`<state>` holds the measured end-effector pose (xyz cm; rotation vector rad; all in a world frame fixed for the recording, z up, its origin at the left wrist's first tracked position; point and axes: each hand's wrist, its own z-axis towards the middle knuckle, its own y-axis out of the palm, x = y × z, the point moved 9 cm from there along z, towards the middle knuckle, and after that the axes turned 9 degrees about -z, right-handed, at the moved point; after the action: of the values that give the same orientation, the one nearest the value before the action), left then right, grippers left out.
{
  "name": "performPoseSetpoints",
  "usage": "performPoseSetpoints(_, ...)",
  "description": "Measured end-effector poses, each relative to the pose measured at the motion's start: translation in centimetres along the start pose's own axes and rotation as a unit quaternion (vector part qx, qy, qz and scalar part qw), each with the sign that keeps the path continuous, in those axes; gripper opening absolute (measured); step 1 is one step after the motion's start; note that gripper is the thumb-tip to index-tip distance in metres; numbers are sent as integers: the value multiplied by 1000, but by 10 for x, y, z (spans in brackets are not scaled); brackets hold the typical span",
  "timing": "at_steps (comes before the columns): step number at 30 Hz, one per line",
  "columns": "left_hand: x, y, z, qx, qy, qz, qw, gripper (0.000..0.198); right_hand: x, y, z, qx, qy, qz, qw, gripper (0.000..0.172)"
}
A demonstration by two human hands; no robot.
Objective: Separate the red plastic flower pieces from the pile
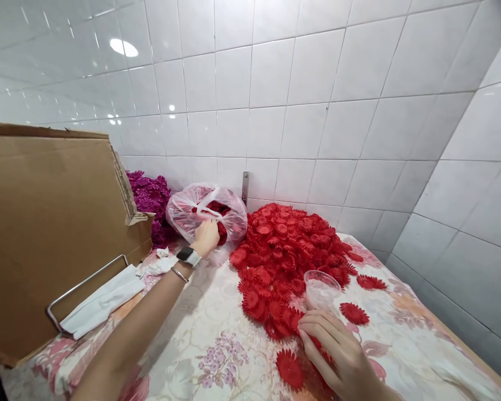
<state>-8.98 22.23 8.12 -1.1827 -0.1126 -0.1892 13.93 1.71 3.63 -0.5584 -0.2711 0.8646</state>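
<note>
**Left hand [207, 235] at the bag mouth, right hand [338, 346] by the red pile**

So the plastic bag [179, 207] sat straight ahead of the left hand, up near the tiled wall, wider side to side than it was tall. The left hand was at its opening, way closer than the right. Its fingers were curled and mostly hidden against the dark red stuff [222, 234] inside, so I couldn't tell if they were pinching anything.

The heap of red artificial flowers [292, 236] lay just right of the bag and spread down toward the right hand. That hand was at its near edge, fingers bent and close together, tips right by the flowers. Couldn't tell if it had one gripped. A clear plastic cup [322, 295] stood just beyond its knuckles, on the floral tablecloth [217, 312].
</note>
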Motion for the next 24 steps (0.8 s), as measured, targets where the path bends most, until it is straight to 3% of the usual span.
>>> performPoseSetpoints(2,4,-16,11,43,52,7,998,35,-1,2,1,-8,1,4,1000,18)
performPoseSetpoints(4,8,-23,21,52,95,13,994,35,-1,3,2,-13,4,9,1000,18)
performPoseSetpoints(7,10,-11,27,10,131,26,991,28,2,5,1,-20,18,16,1000,17)
performPoseSetpoints(11,16,17,14,-26,162,40,986,27,6,7,-2,-25,29,20,999,15)
performPoseSetpoints(17,13,37,3,-30,123,40,991,30,1,4,-2,-14,19,19,1000,15)
performPoseSetpoints(24,1,35,-1,-18,50,-42,998,31,-1,0,1,-4,17,11,1000,16)
